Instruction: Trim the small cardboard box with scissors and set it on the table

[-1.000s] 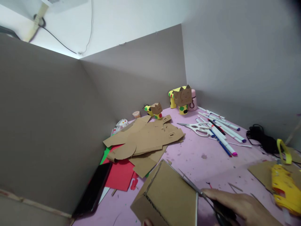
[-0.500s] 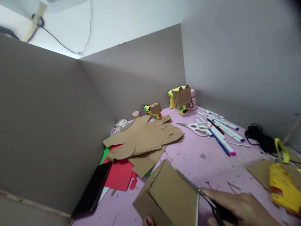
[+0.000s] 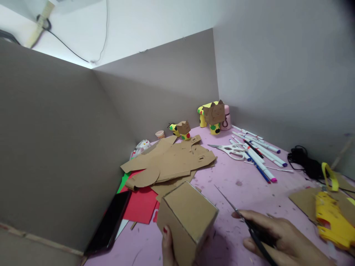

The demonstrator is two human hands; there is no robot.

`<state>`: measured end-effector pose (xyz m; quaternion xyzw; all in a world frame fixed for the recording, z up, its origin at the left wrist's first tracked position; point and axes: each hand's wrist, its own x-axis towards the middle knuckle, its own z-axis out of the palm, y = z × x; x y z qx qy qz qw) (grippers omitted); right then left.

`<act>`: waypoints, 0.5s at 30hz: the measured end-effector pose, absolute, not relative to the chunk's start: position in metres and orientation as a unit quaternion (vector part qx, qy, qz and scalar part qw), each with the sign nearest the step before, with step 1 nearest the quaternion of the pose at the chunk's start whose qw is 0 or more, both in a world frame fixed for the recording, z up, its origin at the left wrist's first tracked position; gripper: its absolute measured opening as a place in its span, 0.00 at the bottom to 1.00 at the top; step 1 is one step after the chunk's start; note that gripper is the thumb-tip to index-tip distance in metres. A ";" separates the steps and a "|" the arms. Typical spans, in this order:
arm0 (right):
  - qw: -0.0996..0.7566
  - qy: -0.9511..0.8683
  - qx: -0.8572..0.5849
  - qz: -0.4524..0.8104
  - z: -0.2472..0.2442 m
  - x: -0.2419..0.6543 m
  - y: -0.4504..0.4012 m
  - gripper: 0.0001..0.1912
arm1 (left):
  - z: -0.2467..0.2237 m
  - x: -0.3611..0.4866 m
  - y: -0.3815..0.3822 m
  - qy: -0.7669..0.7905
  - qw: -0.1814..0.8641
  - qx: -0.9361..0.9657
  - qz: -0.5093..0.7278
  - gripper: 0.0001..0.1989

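Observation:
A small brown cardboard box (image 3: 188,210) is tilted up off the table at the bottom centre. My left hand (image 3: 168,245) grips it from below, thumb with red nail on its near left side; the other fingers are mostly hidden behind the box. To the right, my right hand (image 3: 277,236) is closed round the black handles of a pair of scissors (image 3: 256,240). Their blades look closed and point up and left, a short gap away from the box's right edge.
Flat cardboard pieces (image 3: 172,159) and red paper (image 3: 140,207) lie at left beside a black phone (image 3: 109,225). White-handled scissors (image 3: 233,150) and several markers (image 3: 263,166) lie farther back. At right is a yellow glue gun (image 3: 331,221). Cardboard cat figures (image 3: 215,114) stand by grey partitions (image 3: 166,85).
The box has turned and shifted slightly left, bringing my left thumb more into view. The scissors, which were along the box's edge, have come away from it to the right.

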<state>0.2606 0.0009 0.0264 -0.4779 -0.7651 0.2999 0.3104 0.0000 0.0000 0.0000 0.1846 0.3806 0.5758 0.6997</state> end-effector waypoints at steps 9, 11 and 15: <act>0.292 -0.774 -0.470 0.307 0.028 0.258 0.001 0.19 | 0.020 0.020 0.015 0.158 0.883 0.097 0.431 0.33; 0.281 -0.772 -0.479 0.311 0.026 0.258 0.002 0.19 | 0.015 0.016 0.015 0.141 0.893 0.100 0.416 0.34; 0.259 -0.771 -0.486 0.321 0.024 0.257 0.003 0.21 | 0.015 0.017 0.014 0.139 0.891 0.131 0.412 0.35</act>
